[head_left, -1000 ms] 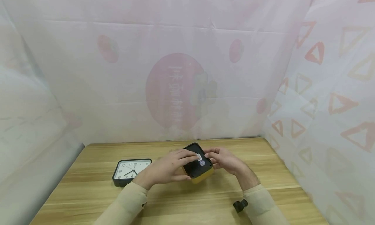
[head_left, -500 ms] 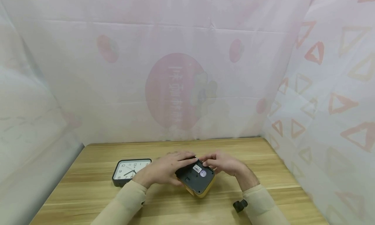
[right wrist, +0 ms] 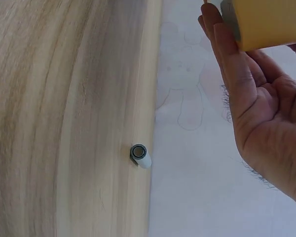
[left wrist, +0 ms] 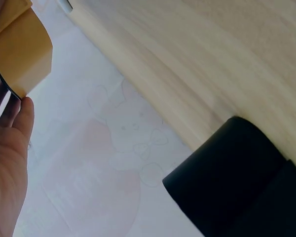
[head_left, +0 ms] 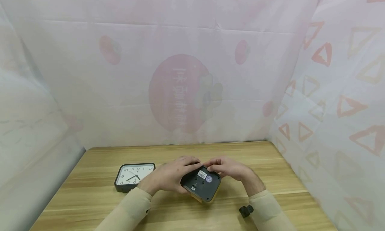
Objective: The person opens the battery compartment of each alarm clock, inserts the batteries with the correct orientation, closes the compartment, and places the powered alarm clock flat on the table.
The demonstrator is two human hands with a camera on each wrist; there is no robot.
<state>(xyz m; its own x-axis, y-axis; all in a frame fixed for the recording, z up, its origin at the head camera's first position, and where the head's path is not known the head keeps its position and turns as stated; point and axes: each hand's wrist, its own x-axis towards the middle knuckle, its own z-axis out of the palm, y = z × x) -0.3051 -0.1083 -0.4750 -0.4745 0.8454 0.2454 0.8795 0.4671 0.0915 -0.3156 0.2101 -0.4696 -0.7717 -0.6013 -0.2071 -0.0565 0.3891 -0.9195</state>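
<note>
Both hands hold a yellow alarm clock (head_left: 202, 184) between them, its black back turned up. That back carries a white barcode label, a round purple sticker and small knobs. My left hand (head_left: 172, 173) grips the left side, fingers along the upper edge and thumb underneath. At the far right edge my right hand (head_left: 230, 168) pinches the rim between thumb and fingers. In the left wrist view the clock's yellow casing (left wrist: 24, 54) rests at the left hand's (left wrist: 9, 163) fingertips. The right wrist view shows the casing (right wrist: 269, 24) above the right palm (right wrist: 276, 113); its face is hidden.
A black-framed clock (head_left: 135, 176) lies face up to the left, partly behind the left forearm. A small black object (head_left: 246, 211) is beside the right sleeve. The wooden table (head_left: 168, 214) meets white printed sheeting (head_left: 126, 90); a small white tube (right wrist: 142, 157) is at its edge.
The clock has turned and tipped, bringing its back and knobs into fuller view. My left fingers have shifted off the back to its upper left edge. The right hand stays at the rim.
</note>
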